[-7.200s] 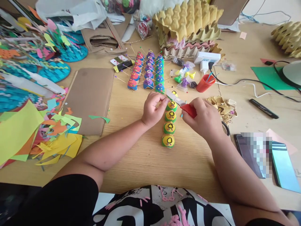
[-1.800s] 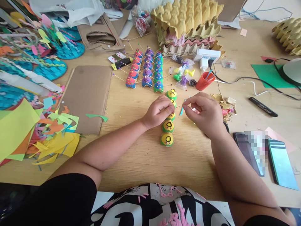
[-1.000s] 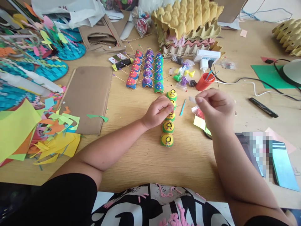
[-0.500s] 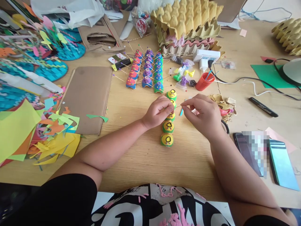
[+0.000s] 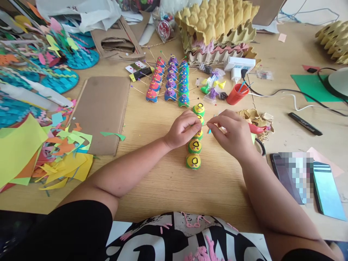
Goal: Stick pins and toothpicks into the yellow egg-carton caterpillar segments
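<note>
Stick [image 5: 204,125] is finger-pinched by left hand [image 5: 181,131] and right hand [image 5: 230,135]; red cup [image 5: 235,96] holds blue tools [image 5: 242,86].

l hand [image 5: 182,130] covers parts of 2nd & 3rd bumps from far end of the yellow-green row [image 5: 195,146]. thin stick [image 5: 204,125] btwn the hands: ends lost in fingers, material too small to tell. r hand [image 5: 231,134] hides most of blue tool [image 5: 209,131], part of red thing [image 5: 258,128]. phone [image 5: 278,172] partly pixelated, unreadable. egg tray [image 5: 333,41] & white round base [image 5: 338,83] cut off at r edge, blue discs [image 5: 11,112] at l edge, shirt print [image 5: 146,250] at btm.
</note>
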Motion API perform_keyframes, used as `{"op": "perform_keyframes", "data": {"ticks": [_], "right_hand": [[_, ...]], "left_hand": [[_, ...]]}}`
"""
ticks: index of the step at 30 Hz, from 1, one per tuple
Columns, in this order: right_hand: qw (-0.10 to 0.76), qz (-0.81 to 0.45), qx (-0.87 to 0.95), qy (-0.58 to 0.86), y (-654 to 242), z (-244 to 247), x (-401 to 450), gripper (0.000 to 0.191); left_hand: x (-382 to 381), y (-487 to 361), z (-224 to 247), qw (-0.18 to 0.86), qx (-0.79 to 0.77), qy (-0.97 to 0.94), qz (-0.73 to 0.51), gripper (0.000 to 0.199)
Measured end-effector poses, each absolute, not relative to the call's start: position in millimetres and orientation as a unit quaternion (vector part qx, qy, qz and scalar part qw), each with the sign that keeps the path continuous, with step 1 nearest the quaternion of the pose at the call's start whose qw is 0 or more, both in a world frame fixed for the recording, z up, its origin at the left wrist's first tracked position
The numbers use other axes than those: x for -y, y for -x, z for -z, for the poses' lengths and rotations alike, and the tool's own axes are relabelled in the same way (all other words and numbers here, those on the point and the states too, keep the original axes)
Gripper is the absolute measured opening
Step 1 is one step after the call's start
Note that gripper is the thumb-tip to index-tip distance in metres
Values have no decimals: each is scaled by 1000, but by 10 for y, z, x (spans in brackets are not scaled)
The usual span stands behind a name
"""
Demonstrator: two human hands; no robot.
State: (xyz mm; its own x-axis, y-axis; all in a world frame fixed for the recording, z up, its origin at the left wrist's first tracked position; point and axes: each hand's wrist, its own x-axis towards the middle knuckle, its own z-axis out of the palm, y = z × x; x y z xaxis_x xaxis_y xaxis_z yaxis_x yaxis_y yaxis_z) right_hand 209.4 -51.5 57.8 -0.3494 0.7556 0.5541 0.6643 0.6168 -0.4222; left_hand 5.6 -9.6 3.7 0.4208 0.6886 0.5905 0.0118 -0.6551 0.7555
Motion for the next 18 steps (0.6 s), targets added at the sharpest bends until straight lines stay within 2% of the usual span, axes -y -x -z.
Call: {"op": "perform_keyframes", "data": {"ticks": [3, 5, 8, 11, 14, 18], "right_hand": [[389, -116, 792, 456, -2049, -582, 527, 14], [434, -163, 736, 493, -2007, -540, 534, 17], [515, -269, 608, 542, -1906, -408, 540, 31], [545, -355, 531, 543, -1778, -274, 540, 41], [558, -379, 508, 536, -1682, -229, 541, 46], [551, -392, 503, 538, -1639, -265, 542, 49]], "left_hand": [[70, -36, -2, 377, -241, -741, -501, 42], [37, -23, 48, 428, -249, -698, -517, 49], [-1, -33, 122, 495, -244, -643, -531, 60], [10, -86, 142, 512, -262, -628, -524, 44], [44, -147, 118, 508, -284, -603, -546, 25], [59, -193, 92, 517, -280, -560, -583, 23]]}}
